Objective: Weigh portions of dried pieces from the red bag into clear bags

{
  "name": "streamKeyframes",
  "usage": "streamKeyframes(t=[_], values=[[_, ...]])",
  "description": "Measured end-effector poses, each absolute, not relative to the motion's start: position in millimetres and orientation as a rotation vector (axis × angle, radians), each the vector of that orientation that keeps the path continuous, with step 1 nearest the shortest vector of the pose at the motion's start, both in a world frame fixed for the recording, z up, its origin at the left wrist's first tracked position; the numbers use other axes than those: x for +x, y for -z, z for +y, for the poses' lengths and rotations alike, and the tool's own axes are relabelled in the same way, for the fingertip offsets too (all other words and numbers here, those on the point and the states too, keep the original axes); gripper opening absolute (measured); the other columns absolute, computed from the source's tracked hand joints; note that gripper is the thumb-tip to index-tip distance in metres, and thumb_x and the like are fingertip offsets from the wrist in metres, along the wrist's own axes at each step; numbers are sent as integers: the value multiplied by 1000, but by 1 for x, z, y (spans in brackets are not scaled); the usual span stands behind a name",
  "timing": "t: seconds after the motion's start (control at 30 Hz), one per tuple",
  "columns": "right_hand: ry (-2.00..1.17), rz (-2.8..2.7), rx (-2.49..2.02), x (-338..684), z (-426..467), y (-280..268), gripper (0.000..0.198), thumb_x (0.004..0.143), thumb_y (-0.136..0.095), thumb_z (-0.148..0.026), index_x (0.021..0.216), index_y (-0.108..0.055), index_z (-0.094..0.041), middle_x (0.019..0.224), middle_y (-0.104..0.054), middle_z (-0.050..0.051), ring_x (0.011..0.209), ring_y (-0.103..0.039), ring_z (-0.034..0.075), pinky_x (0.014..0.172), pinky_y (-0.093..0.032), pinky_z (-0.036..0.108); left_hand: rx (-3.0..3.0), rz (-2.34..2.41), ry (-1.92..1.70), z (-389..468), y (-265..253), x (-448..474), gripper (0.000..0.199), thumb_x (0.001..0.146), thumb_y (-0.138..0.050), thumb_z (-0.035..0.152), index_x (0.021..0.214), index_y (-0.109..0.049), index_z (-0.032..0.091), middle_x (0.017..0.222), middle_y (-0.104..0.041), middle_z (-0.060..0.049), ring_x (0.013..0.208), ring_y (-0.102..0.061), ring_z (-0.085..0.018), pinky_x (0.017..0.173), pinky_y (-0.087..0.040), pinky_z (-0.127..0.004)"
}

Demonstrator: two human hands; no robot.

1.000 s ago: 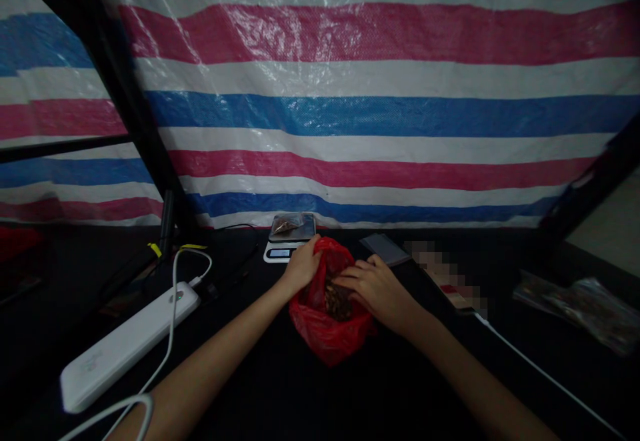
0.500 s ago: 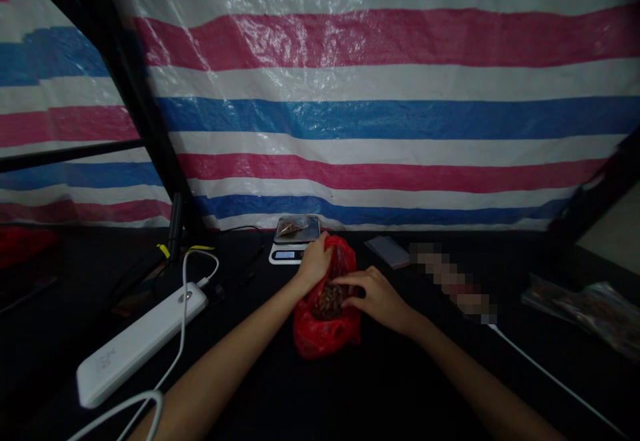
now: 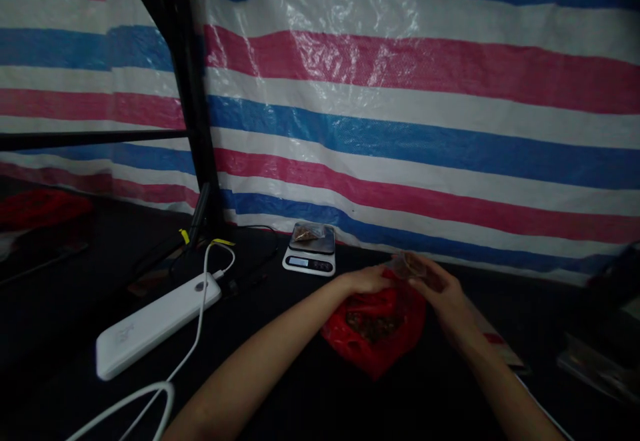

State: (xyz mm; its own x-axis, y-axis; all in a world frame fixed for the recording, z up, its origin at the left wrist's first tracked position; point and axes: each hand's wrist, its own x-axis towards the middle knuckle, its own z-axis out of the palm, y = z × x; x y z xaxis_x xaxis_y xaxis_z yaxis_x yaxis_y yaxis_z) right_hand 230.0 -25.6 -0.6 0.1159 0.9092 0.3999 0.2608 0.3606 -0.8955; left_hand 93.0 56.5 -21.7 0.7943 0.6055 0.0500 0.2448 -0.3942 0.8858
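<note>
A red plastic bag (image 3: 407, 324) lies open on the dark table, with small brown dried pieces (image 3: 374, 326) inside. At its far rim is my left hand (image 3: 369, 279), closed on the red plastic; its fingertips are partly hidden. My right hand (image 3: 445, 294) is above the bag's right side, pinching a small clear plastic bag (image 3: 406, 266) between thumb and fingers. The clear bag reaches across to the fingers of the left hand; whether they touch it I cannot tell. Behind and to the left stands a white digital scale (image 3: 310, 262) bearing a filled clear packet (image 3: 307, 232).
A white power bank (image 3: 155, 326) with a looped white cable (image 3: 201, 314) lies at the left. Several clear packets (image 3: 595, 367) are at the far right. A flat item (image 3: 495, 339) lies partly behind my right forearm. A striped tarp (image 3: 400, 121) and black frame (image 3: 193, 94) stand behind.
The view has turned to the right. My right hand has left the brown pieces and now holds the clear bag at the red bag's far rim. My left hand stays at the red bag.
</note>
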Motion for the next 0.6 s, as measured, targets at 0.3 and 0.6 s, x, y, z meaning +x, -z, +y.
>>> streamKeyframes(t=[0.3, 0.6], values=[[-618, -1413, -1293, 228, -28, -2, 48, 61, -67, -43, 105, -60, -22, 112, -60, 8, 104, -54, 27, 92, -41, 41, 2360, 952, -679, 117, -24, -7, 40, 72, -57, 42, 103, -55, 17, 93, -63, -6, 83, -59, -18, 72, -44, -26], [-632, -1544, -1320, 222, -24, 2, 45, 62, -66, -40, 102, -61, -20, 109, -62, 8, 101, -56, 27, 91, -42, 41, 2464, 1278, -687, 146, 12, -54, 64, 68, -62, 41, 121, -42, 11, 123, -47, -16, 111, -45, -26, 93, -33, -34]])
